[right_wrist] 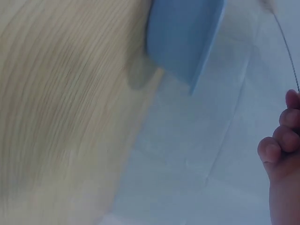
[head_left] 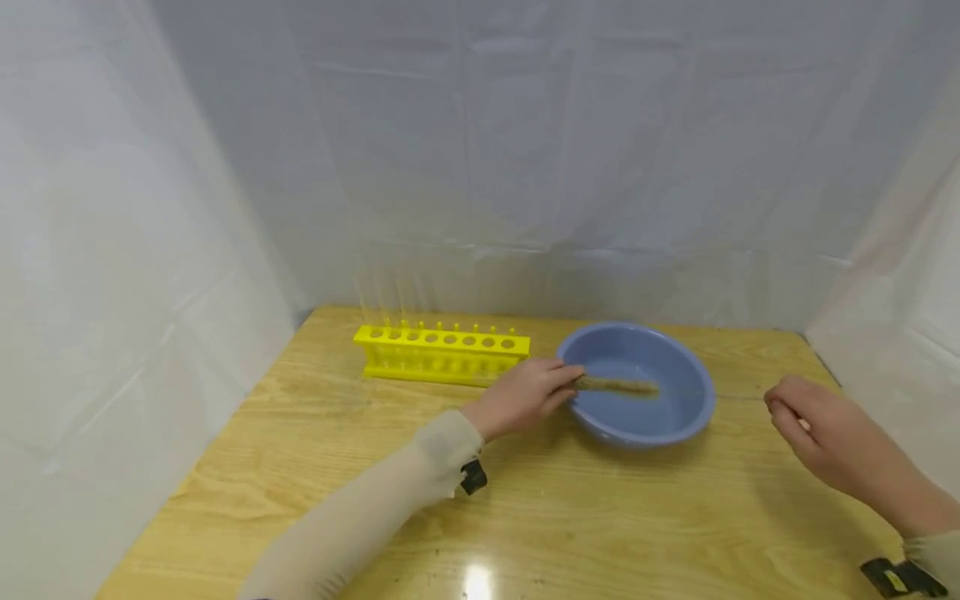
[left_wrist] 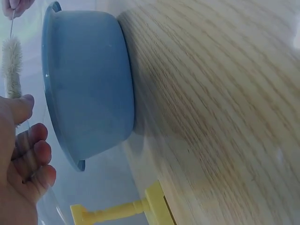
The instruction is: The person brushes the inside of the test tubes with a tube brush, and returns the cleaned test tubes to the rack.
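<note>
My left hand [head_left: 521, 396] holds a clear glass test tube [left_wrist: 52, 204] with its fingers curled round it. From the tube's mouth sticks a test tube brush [head_left: 621, 387] with pale bristles, partly inside the glass. Its thin twisted wire [right_wrist: 287, 47] runs to my right hand [head_left: 832, 433], whose curled fingers grip the far end. Brush and tube lie roughly level above a blue plastic basin [head_left: 637, 438]. In the left wrist view the bristles [left_wrist: 12, 56] show just beyond the thumb. My right palm hides the wire's very end.
A yellow test tube rack [head_left: 442, 337] stands left of the basin, with several clear tubes [head_left: 402, 300] upright at its left end. Everything stands on a wooden table [head_left: 345, 467]. White sheeting [head_left: 480, 150] hangs behind and at both sides.
</note>
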`<state>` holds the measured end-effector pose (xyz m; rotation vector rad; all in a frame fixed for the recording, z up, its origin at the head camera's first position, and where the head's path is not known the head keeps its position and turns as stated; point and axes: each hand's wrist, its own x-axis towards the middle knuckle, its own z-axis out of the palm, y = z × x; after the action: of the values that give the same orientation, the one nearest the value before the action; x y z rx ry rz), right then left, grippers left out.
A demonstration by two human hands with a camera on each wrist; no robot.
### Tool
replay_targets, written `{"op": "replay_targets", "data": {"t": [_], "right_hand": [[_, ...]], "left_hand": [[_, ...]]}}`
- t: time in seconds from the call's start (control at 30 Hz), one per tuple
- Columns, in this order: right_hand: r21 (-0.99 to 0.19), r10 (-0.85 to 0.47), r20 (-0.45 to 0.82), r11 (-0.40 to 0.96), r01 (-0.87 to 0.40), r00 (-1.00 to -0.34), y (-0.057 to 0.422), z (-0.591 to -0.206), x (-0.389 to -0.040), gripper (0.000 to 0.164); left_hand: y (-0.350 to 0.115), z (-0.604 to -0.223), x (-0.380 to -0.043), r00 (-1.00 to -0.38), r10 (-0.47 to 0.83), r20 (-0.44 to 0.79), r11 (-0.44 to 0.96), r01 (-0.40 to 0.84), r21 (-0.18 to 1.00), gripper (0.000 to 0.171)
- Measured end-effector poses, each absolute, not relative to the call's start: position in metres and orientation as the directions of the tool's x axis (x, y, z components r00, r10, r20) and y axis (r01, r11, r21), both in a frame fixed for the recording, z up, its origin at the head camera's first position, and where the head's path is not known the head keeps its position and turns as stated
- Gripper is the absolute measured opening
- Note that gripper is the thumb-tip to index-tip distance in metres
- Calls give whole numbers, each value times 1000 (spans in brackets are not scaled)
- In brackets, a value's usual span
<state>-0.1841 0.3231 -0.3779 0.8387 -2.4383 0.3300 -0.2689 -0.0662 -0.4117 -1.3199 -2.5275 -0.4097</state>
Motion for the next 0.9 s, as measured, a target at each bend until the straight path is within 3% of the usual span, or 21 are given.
{"op": "replay_targets", "data": {"t": [0.1,0.27,0.47,0.6,0.9], "right_hand": [[-105,-442,624,771,-629,-645,323,-377,-181,16],[-40,-411,730,772,-635,-546,320,-378,-179,16],[-116,-325,753,790,-602,-572,310,-384,-180,15],[-149,-303,779,761,-631,-549,299,-386,-184,16],[-88,-385,779,715,-694,-495,266,-395,-197,23]], "left_hand": [[-67,-410,-268,-543,755,367,537,834,127,39],[-64,-405,-265,-530,758,381,523,842,131,38],[-62,-402,-263,-549,752,366,540,831,137,39],[-63,-401,-263,-573,740,351,558,815,154,39],[-48,-394,-260,-522,769,368,535,841,76,34]]}}
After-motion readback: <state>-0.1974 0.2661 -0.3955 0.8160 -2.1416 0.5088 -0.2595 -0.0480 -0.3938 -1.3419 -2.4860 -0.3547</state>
